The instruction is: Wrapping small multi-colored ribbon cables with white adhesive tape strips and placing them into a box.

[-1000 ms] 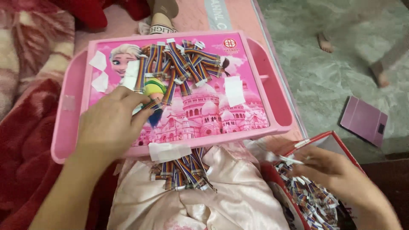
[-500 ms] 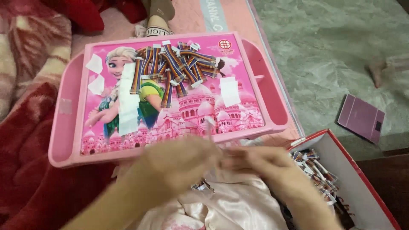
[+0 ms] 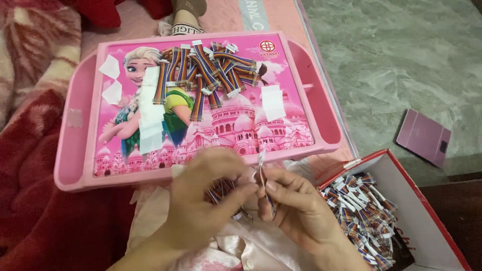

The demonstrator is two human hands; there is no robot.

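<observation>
Two bare hands meet low in the middle of the view, over a lap covered in pale pink satin cloth point(image 3: 165, 221). At far left lies a red blanket point(image 3: 45, 211). Above it and stretching across the centre sits a pink plastic tray point(image 3: 75, 150) printed with cartoon figures and a castle; several white paper strips point(image 3: 150, 115) are stuck to its face, and a loose pile of rainbow-striped ribbon pieces point(image 3: 206, 70) with white ends rests near its top edge, well apart from the hands. The left hand point(image 3: 201, 200) curls its fingers around a small bunch of striped pieces point(image 3: 221, 190), partly hidden under the palm. Just to its right, touching it at the fingertips, the right hand point(image 3: 296, 206) pinches one striped piece point(image 3: 262, 175) between thumb and forefinger. That piece stands roughly upright, its white end pointing up toward the tray's near edge and its lower end hidden between the fingers. Both hands are on it, the right one gripping it. Further right, near the right wrist, an open red box point(image 3: 432, 200) with a white inside holds a heap of similar pieces point(image 3: 361, 211). On the green stone floor beyond lies a flat pink card point(image 3: 424, 135).
</observation>
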